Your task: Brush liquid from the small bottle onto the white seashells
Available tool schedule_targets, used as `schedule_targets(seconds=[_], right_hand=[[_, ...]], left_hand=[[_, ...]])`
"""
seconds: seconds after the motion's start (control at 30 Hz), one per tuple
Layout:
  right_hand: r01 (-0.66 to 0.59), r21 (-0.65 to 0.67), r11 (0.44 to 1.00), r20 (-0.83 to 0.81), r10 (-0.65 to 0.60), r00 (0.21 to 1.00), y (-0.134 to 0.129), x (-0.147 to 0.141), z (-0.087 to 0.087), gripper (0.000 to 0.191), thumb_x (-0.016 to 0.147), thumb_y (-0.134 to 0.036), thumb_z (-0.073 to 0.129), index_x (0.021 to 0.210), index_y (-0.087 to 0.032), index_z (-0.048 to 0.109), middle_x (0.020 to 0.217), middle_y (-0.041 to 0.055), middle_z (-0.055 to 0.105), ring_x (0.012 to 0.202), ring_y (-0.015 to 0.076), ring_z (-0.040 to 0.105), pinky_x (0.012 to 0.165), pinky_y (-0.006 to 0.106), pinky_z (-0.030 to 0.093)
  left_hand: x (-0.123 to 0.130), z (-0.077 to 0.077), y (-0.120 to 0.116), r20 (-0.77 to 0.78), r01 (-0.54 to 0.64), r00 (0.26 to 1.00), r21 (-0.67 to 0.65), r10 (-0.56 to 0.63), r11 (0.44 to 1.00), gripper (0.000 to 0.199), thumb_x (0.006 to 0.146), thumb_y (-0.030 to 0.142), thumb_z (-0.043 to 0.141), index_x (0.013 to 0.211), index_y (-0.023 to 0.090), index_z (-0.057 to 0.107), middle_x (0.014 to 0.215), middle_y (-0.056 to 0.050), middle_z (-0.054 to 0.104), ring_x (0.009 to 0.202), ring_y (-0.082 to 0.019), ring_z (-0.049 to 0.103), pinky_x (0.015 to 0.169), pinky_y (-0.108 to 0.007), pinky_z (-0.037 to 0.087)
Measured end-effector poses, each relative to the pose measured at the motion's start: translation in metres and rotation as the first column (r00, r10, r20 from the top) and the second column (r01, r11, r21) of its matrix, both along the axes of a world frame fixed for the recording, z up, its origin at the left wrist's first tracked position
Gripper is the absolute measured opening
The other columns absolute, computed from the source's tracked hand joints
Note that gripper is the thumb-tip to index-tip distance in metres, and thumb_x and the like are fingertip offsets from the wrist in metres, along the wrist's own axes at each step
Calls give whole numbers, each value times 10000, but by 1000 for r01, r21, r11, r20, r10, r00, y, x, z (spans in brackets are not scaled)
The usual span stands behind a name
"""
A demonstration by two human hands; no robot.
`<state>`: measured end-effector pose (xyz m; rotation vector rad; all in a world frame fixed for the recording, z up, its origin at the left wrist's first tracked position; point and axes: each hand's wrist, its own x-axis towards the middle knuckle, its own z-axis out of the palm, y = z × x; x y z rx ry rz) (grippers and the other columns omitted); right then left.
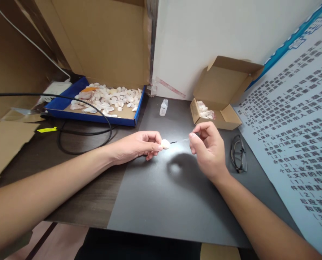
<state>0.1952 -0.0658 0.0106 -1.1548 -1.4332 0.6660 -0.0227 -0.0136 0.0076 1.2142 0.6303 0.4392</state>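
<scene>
Between thumb and fingers, my left hand (147, 144) pinches a small pale shell (165, 144) above the dark grey mat (150, 202). My right hand (207, 146) is closed on one end of a thin, clear stick (182, 140) with a dark tip. That tip points left and is very close to the shell; whether they touch is unclear. Behind my hands, a small clear bottle (163, 108) with a white label stands upright on the mat.
A blue-edged tray (109, 120) of shells lies at the back left, with a black cable (82, 133) looping before it. At the back right is an open cardboard box (228, 117) holding shells. Glasses (238, 154) lie right of my right hand.
</scene>
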Motion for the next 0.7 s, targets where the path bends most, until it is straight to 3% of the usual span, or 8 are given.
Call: schedule_targets(seconds=[0.17,0.37,0.57,0.7], right_hand=[[-101,-14,995,-49,100,994,0,-1,0,113,889,-235,597,870,-236,486,645,-71,436,473,85,426,470,251,333],[2,-4,1000,47,-1,999,0,0,1,150,860,-200,633,841,-229,486,630,-68,440,501,88,399,474,246,322],[-126,-10,992,-64,125,990,-2,-1,-1,134,882,-230,622,871,-238,489,629,-76,414,500,90,398,488,252,325],[-85,-29,996,2,85,996,-1,-2,-2,165,861,-218,654,853,-232,489,648,-68,449,522,89,409,486,245,326]], left_hand=[[0,1,-1,-8,-7,1000,13,7,1000,170,823,271,709,791,158,585,661,47,519,581,-63,483,545,-193,378],[1,2,-2,-26,-8,1000,37,9,999,171,812,263,706,778,163,572,649,49,517,576,-67,479,548,-199,375],[2,4,-3,-53,22,998,96,-17,995,194,805,296,710,769,161,575,672,42,540,588,-70,479,570,-210,381],[1,4,-3,-71,32,997,122,-23,992,186,809,295,700,767,162,577,643,48,519,589,-73,469,594,-216,387]])
